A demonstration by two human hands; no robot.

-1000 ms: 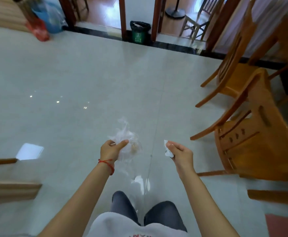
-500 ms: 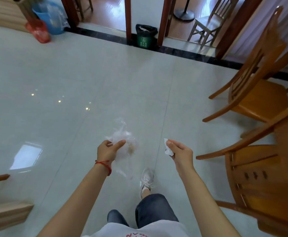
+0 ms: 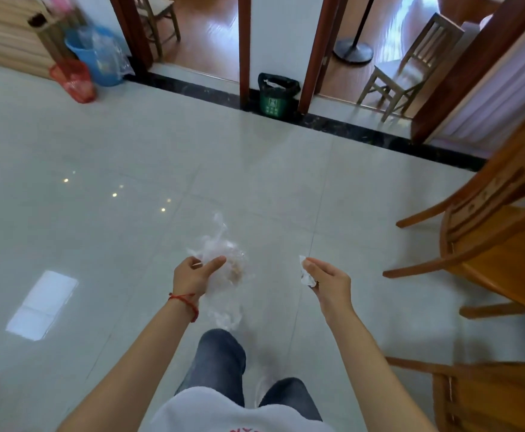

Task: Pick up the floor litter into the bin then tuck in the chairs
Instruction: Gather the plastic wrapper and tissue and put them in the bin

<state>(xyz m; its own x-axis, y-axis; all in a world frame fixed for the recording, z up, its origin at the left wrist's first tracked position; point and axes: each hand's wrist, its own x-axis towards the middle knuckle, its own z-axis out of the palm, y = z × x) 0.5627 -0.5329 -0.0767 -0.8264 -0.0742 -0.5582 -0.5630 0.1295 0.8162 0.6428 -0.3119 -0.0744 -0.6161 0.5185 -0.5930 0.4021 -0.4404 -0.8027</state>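
My left hand (image 3: 197,274) grips a crumpled clear plastic bag (image 3: 223,263) with brownish bits inside; it hangs in front of me above the floor. My right hand (image 3: 328,280) pinches a small wad of white paper (image 3: 305,272). Straight ahead a small green bin (image 3: 275,95) with a black liner stands against the white pillar between two doorways. Wooden armchairs stand to my right: one chair (image 3: 491,232) at mid-right, another chair (image 3: 485,397) at the lower right.
A blue bucket (image 3: 94,57) with clear plastic and a red bag (image 3: 74,81) sit at the far left by a wooden wall. A small wooden chair (image 3: 407,67) and a stand base (image 3: 353,53) are beyond the right doorway. Glossy tile floor (image 3: 130,151) lies between me and the bin.
I have walked forward; the green bin and doorways are closer and the chairs have slid back on my right. Both hands keep their hold on the litter.
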